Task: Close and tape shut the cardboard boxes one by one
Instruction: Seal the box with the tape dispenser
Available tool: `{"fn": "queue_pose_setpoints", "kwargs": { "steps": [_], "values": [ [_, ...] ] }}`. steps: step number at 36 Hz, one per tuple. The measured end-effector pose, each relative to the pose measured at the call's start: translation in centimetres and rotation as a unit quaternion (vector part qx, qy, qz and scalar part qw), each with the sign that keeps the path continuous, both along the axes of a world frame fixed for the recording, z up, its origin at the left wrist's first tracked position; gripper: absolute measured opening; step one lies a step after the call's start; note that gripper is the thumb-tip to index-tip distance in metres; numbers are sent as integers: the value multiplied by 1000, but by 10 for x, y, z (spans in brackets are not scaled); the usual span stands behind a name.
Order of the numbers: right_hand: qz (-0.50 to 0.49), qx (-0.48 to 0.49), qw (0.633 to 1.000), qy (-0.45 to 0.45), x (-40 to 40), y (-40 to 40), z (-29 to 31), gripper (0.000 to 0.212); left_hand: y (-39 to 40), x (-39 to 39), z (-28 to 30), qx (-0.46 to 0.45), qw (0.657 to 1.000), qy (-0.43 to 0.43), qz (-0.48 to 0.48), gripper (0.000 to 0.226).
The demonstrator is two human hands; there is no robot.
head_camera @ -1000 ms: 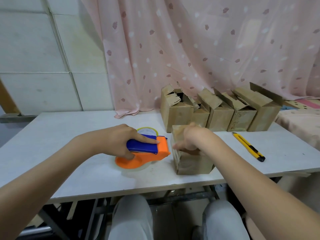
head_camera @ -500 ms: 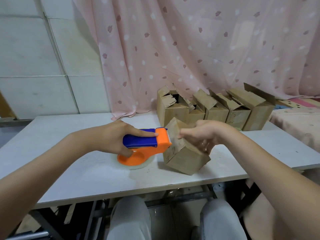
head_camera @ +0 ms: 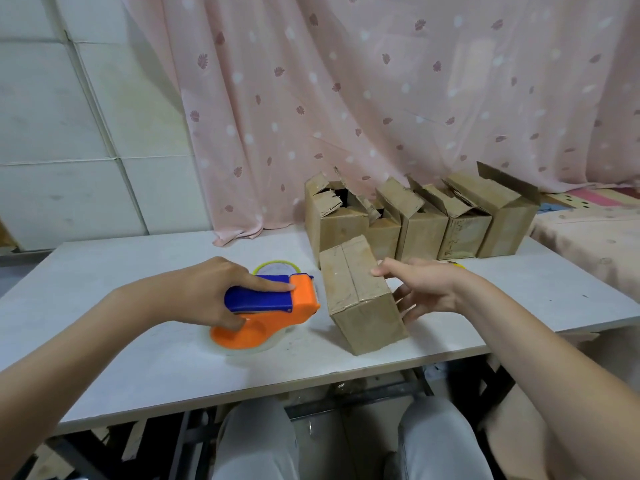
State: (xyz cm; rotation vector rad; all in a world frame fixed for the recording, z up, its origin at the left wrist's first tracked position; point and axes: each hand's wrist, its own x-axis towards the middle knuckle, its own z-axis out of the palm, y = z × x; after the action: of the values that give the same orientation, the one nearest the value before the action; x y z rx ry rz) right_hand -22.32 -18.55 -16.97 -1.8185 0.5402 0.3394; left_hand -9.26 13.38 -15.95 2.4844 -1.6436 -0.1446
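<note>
The left hand point(head_camera: 211, 289) grips the tape dispenser point(head_camera: 268, 306) on the table point(head_camera: 138, 358). Just right of it lies the closed box point(head_camera: 360, 296), tilted. The right hand point(head_camera: 426, 289) touches its right side with spread, relaxed fingers.

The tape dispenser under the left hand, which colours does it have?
The tape dispenser has an orange body and a blue handle, seen in the head view.

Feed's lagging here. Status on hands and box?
Left grip on tape gun. Right grip open, steadying closed box. Nothing in the way.
</note>
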Motion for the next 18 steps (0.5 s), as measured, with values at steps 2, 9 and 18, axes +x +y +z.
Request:
{"fn": "queue_pose_setpoints", "kwargs": {
  "steps": [2,9,18],
  "values": [
    [-5,23,1000,-5,-2,-2,-4,43,-1,1,-1,-2,1000,5,1,87],
    [-23,41,999,-8,-9,-8,-13,39,-18,-1,-2,-14,1000,5,-17,91],
    [-34,-142,985,-92,-18,7,-2,26,-33,-2,-4,-14,999,2,-33,92]
  ]
}}
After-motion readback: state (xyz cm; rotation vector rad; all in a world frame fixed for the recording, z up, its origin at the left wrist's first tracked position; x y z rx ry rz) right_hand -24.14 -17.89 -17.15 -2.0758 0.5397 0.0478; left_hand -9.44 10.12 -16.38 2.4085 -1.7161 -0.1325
